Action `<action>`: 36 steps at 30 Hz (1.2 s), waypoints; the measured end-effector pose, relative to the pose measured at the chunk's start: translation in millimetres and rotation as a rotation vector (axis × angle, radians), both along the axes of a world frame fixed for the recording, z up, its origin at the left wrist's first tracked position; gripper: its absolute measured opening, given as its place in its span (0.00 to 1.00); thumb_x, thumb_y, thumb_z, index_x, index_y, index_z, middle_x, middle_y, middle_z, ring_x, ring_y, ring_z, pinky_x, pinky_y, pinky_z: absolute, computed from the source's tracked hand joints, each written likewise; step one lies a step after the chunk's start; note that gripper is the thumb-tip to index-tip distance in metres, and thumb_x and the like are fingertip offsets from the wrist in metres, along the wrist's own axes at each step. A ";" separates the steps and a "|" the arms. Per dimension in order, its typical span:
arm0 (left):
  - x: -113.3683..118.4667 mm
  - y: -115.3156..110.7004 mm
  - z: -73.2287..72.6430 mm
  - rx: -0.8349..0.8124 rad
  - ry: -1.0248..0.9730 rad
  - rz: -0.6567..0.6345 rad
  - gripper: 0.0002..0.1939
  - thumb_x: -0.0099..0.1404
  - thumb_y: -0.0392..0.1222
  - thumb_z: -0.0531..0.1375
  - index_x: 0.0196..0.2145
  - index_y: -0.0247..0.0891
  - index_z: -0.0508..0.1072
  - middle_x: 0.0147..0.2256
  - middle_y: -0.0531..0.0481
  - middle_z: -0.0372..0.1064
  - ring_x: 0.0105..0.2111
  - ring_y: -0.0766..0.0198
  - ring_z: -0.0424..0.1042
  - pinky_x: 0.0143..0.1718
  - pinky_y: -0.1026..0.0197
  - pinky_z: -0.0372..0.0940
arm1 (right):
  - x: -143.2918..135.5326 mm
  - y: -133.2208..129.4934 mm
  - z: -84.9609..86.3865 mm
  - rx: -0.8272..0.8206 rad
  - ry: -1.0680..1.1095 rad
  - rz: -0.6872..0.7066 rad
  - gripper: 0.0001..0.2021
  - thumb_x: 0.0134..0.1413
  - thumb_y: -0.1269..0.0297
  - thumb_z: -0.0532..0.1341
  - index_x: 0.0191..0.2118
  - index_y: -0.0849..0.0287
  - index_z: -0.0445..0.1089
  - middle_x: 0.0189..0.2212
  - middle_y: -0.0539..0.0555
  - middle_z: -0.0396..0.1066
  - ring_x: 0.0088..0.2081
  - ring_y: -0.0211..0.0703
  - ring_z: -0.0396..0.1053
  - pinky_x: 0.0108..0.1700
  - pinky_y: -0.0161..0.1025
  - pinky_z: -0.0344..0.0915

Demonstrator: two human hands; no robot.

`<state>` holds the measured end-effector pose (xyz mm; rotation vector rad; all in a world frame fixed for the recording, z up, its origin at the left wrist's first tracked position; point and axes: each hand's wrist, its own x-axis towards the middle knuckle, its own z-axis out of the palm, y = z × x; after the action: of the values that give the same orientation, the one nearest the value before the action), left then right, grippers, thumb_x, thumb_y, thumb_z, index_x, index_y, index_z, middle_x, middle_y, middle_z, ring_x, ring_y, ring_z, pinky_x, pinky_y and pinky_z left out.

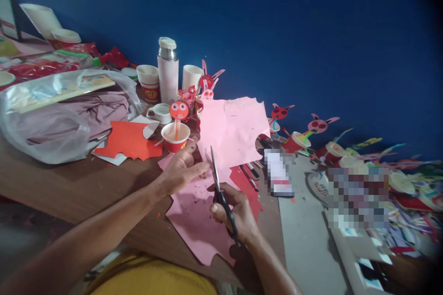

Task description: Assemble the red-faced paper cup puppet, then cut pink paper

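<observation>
My left hand (182, 169) pinches the lower edge of a raised pink paper sheet (232, 130). My right hand (233, 209) grips black-handled scissors (221, 193), blades pointing up and touching that sheet's bottom edge. Beneath both hands another pink sheet (197, 221) lies flat on the brown table (69, 184), over a red sheet (247, 186). A red paper cup (175, 137) with an orange face on a stick stands just beyond my left hand.
A clear plastic bag (62, 110) of materials fills the left. Orange paper (129, 140), a white thermos (168, 71), stacked paper cups (191, 76) stand behind. Several cup-and-rabbit crafts (304, 136) line the blue wall on the right. Pens (251, 173) lie near the red sheet.
</observation>
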<state>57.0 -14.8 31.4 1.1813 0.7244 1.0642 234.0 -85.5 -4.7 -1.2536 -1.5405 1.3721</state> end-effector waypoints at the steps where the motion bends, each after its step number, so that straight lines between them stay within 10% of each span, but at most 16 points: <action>1: -0.2 0.1 -0.3 0.003 -0.002 -0.003 0.14 0.56 0.37 0.63 0.40 0.35 0.66 0.29 0.53 0.71 0.25 0.69 0.70 0.27 0.66 0.66 | -0.1 0.0 0.1 -0.002 0.001 -0.001 0.22 0.44 0.53 0.66 0.44 0.59 0.68 0.21 0.47 0.61 0.22 0.35 0.62 0.24 0.32 0.61; 36: -1.5 0.6 1.7 -0.093 -0.003 -0.040 0.10 0.54 0.35 0.63 0.32 0.34 0.66 0.27 0.52 0.72 0.24 0.67 0.72 0.25 0.64 0.67 | 0.5 1.7 3.2 0.047 0.013 0.005 0.20 0.43 0.62 0.68 0.45 0.56 0.69 0.23 0.46 0.60 0.25 0.34 0.60 0.27 0.31 0.58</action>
<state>55.5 -14.2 33.1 1.1102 0.7375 0.9879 234.5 -83.7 -1.5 -1.2113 -1.5594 1.3372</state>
